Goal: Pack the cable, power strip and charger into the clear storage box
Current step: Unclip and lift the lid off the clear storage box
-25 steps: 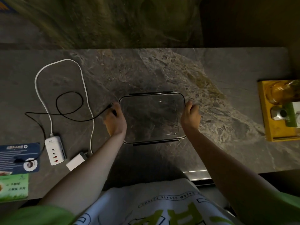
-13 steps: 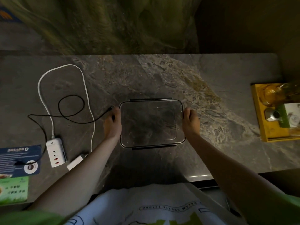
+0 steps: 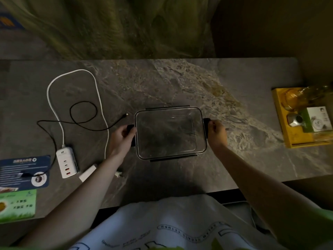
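The clear storage box (image 3: 169, 132), lid on, sits in the middle of the marble table. My left hand (image 3: 121, 138) grips the black latch on its left side, and my right hand (image 3: 216, 133) grips the black latch on its right side. Left of the box lies a thin black cable (image 3: 82, 114) in loose loops. A white power strip (image 3: 66, 162) with its white cord (image 3: 54, 112) rests near the front left. A white charger (image 3: 88, 173) lies beside it, partly hidden by my left forearm.
A yellow tray (image 3: 282, 123) holding a bottle and small boxes stands at the right edge. A blue card (image 3: 23, 173) and a green card (image 3: 18, 206) lie at the front left. A white cloth (image 3: 162, 222) covers my lap below the table's front edge.
Both hands have shifted from flat against the box's sides to curled around its side latches, which now stick outward. The cable's plug end is now uncovered.
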Tool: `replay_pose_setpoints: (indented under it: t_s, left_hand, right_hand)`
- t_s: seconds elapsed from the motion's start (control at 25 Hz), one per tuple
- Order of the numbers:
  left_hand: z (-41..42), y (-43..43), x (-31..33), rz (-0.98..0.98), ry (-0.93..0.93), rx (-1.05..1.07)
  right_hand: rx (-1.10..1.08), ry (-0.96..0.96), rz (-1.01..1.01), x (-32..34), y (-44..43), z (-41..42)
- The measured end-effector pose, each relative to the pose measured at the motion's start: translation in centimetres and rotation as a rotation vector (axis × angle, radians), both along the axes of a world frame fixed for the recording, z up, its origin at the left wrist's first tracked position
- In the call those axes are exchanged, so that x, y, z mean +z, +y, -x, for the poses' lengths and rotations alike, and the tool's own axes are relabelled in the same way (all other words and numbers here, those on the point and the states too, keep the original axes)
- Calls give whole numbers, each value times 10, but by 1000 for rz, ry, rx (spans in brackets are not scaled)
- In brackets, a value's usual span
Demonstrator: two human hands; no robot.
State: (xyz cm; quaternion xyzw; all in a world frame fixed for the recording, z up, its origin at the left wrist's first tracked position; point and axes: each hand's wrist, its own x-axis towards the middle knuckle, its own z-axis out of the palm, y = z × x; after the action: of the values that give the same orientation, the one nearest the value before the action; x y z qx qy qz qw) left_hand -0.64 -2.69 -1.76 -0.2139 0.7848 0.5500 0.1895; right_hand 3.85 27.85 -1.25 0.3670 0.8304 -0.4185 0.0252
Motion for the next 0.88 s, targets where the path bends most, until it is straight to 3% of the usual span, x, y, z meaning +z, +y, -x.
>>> replay_pose_setpoints:
  t_s: [0.36, 0.52, 0.68, 0.88]
  left_hand:
    - [-14, 3, 15, -15, 32, 84]
    - [-31, 1, 19, -128, -12, 219]
    - [-52, 3, 8, -98, -149, 299]
    - [-76, 21, -1, -327, -295, 508]
  right_hand:
    - [92, 41, 67, 12, 13, -14]
    - [184, 55, 115, 18, 25, -10]
    - [212, 15, 24, 26, 32, 12]
    - [635, -29, -148, 47, 7, 55]
